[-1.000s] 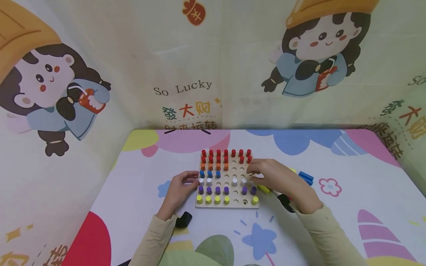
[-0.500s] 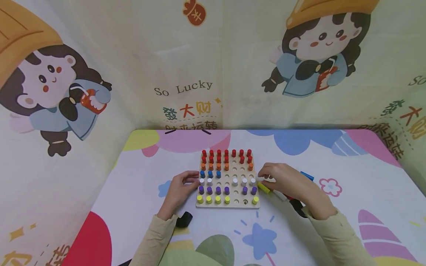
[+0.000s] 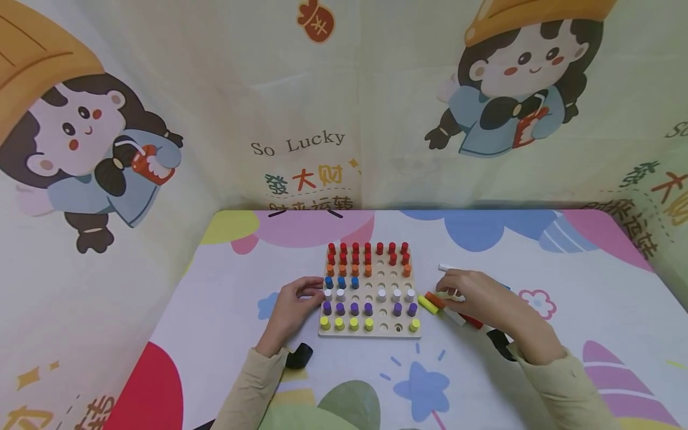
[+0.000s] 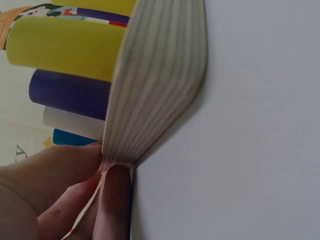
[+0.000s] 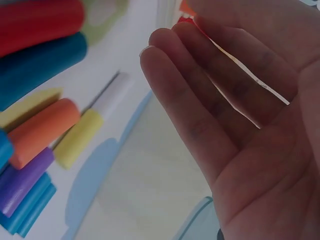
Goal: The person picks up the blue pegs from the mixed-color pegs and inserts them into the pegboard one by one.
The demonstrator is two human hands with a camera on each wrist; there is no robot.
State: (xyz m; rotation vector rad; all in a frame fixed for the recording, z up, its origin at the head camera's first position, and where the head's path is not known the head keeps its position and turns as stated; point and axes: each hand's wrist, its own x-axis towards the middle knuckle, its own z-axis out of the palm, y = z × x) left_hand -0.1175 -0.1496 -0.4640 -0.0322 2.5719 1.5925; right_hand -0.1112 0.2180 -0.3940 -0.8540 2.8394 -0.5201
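A wooden pegboard [image 3: 374, 335] lies on the table, with rows of red, orange, blue, white, purple and yellow pegs standing in it. Several of its holes hold no peg. My left hand [image 3: 297, 304] grips the board's left edge; in the left wrist view, the thumb lies by the blue peg [image 4: 75, 137] and a finger presses the board's side [image 4: 162, 60]. To the right of the board, my right hand [image 3: 475, 297] hovers over loose pegs, its fingertips near an orange peg [image 3: 434, 300]. Its fingers [image 5: 185, 102] are loosely bent, and nothing shows between them.
Near the right hand lie a yellow peg [image 3: 427, 305], a white peg [image 3: 455, 316] and a red peg [image 3: 473, 321]. Farther back is another white peg [image 3: 445, 267]. In the right wrist view, a purple peg [image 5: 25, 182] lies among blue ones.
My right hand has moved from the board's right edge out to the loose pegs. An orange peg now shows at the right end of its row. The left hand stays put.
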